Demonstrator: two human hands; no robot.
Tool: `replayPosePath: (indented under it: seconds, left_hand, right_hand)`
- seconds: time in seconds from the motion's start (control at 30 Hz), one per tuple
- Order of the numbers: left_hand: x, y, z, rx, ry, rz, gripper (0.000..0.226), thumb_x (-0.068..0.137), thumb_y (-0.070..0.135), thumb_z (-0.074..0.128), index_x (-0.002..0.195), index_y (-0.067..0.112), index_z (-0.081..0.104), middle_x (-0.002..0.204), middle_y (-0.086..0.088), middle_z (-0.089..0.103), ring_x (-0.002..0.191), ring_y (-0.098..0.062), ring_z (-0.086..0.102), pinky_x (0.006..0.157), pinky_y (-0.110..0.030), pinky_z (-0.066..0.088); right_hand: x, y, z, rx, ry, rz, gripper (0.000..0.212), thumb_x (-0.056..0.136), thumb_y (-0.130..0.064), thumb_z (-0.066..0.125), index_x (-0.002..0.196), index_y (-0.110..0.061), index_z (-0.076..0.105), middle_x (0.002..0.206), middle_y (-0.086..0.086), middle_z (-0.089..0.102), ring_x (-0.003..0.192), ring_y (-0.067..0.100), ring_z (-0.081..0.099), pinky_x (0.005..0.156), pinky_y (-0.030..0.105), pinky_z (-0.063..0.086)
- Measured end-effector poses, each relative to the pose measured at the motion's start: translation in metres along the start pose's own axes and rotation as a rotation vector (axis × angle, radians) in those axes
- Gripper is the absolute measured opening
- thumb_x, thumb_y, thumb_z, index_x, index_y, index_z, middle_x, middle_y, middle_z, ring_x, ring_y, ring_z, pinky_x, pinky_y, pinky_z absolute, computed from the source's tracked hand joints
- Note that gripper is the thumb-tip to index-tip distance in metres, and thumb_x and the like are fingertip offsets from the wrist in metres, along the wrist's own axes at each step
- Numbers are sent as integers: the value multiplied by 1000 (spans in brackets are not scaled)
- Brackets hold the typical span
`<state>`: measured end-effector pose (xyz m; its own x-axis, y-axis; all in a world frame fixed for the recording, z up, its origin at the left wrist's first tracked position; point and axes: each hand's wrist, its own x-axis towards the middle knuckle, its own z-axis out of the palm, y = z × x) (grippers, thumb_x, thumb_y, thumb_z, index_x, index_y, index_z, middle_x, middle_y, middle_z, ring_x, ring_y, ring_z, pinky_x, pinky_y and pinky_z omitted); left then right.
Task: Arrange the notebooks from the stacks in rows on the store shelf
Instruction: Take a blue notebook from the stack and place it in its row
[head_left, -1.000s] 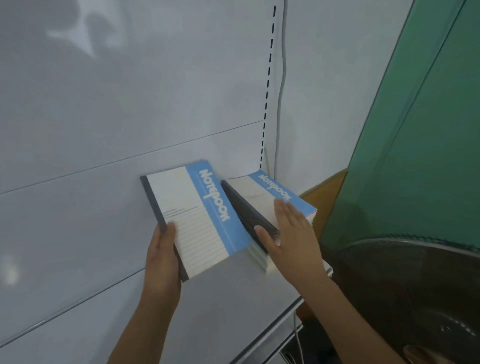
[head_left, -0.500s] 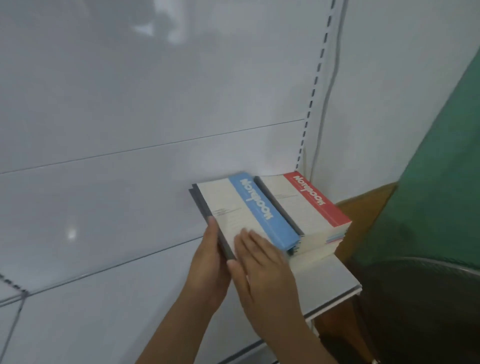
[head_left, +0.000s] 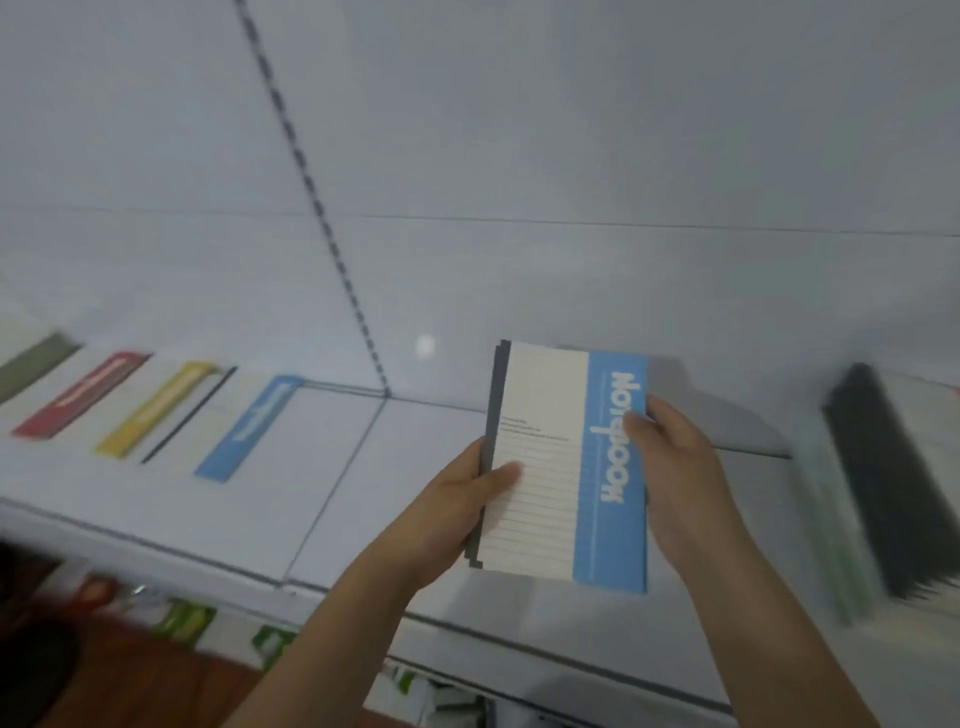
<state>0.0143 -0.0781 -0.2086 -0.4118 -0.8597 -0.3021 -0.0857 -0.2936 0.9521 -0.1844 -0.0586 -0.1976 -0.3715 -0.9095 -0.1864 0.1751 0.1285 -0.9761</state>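
With blue-banded notebook (head_left: 566, 467) gripped between left hand (head_left: 457, 499) at spine and right hand (head_left: 670, 467) at far-right edge, long axis near-to-far: carry left toward blue-strip notebook (head_left: 249, 426) ending shelf (head_left: 322, 467) row.

A pale grey back panel (head_left: 571, 130) fills the upper view, crossed by a thin horizontal seam and by a slotted upright (head_left: 311, 171) that runs diagonally down to the white shelf (head_left: 332, 467). A small round light glare (head_left: 425, 345) sits on the panel just right of the upright's foot, and a dark joint line divides the shelf surface below it. Under the shelf's front edge, at lower left, lies a reddish-brown floor (head_left: 156, 691) with blurred green and white packages (head_left: 187, 621).
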Motion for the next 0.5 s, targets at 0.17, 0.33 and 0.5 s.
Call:
replayPosePath:
  seconds: [0.17,0.33,0.5]
  left_hand:
    - [-29,-17,-62,-2,285,-53,22,102,34,52,119,25,62,111,-1,73,106,-26,69,88,-48,55]
    - [-49,-32,-141,11,430,-62,18,103,21,49,116,20,62,107,-4,72,95,-21,72,74,-42,63]
    - [-60,-49,-237,143,440,8,51,89,26,73,136,27,53,118,4,64,99,-14,70,84,-34,60]
  right_hand:
    - [2,23,76,86,-53,114,16,101,-14,49,102,-14,66,88,5,73,70,18,69,69,37,54]
    - [2,38,159,134,-81,204,12,101,-10,47,101,-10,59,86,6,68,65,18,64,65,33,52]
    - [6,54,252,125,-92,235,16,102,-8,43,107,-10,58,93,9,66,67,18,63,50,24,53]
